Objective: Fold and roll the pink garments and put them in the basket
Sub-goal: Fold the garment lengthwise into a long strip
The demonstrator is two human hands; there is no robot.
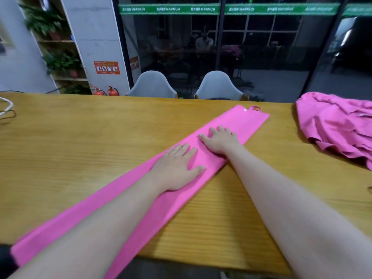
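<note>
- A wooden table fills the foreground.
- Two pale grey chairs stand at its far edge.
- Dark glass walls with a green strip run behind them.
- A shelf of potted plants stands at far left.
- Two red fire extinguishers sit below a red sign on a grey pillar.

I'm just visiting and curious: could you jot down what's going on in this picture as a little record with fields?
Setting: wooden table, two grey chairs behind it
Main item: folded pink garment, a long flat strip lying diagonally on the table
Left hand: flat on the strip, fingers straight
Right hand: flat on the strip, farther along, fingers spread
Waiting: crumpled pink garment at the right edge of the table
Basket: not in view
Stage: folded, not yet rolled
</note>
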